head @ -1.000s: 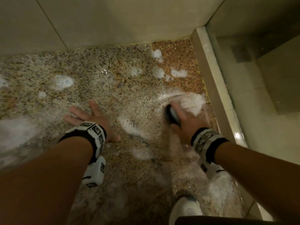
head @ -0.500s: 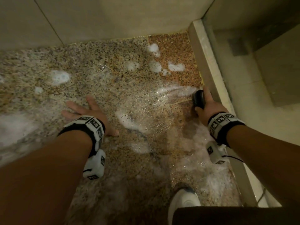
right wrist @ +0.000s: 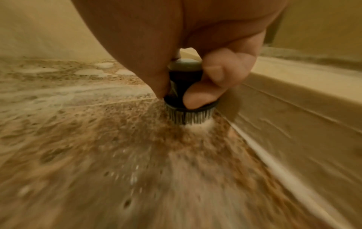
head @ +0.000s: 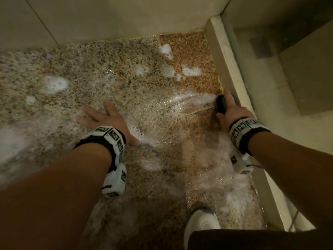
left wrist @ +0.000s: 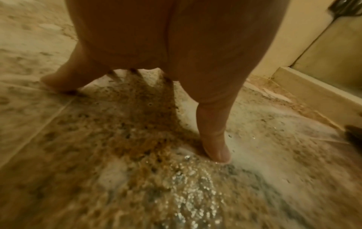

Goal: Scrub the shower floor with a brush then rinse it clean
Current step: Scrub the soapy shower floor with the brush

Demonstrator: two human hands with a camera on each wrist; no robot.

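Since a second ago my right hand [head: 232, 112] has carried the brush [head: 220, 105] from the foam patch near mid-floor out to 3 o'clock, hard against the raised curb [head: 228, 69], and it has barely shifted over the last half second. I read that as working the seam where grime collects, so the stroke ends there on purpose. Taking things by size, the shower floor [head: 111, 76] fills most of my head view: speckled stone, wet, streaked with suds, with a redder tile in the corner at 1 o'clock carrying several untouched blobs of foam [head: 191, 71]. Scrubbing looks partly done and rinsing not begun, judging by how much lather lies about. My left hand [head: 108, 120] sits at 9 o'clock of the brush, well apart from it, fingers straight and splayed flat on the wet stone with the thumb out toward 4 o'clock; it holds nothing and seems to be propping my weight while I lean in. My shoe [head: 201, 221] shows at 6 o'clock. In the right wrist view my fingers [right wrist: 201, 94] and thumb curl tightly round the brush's dark round body, bristles pressed down on the floor just beside the curb, a grip that lets me bear straight down.
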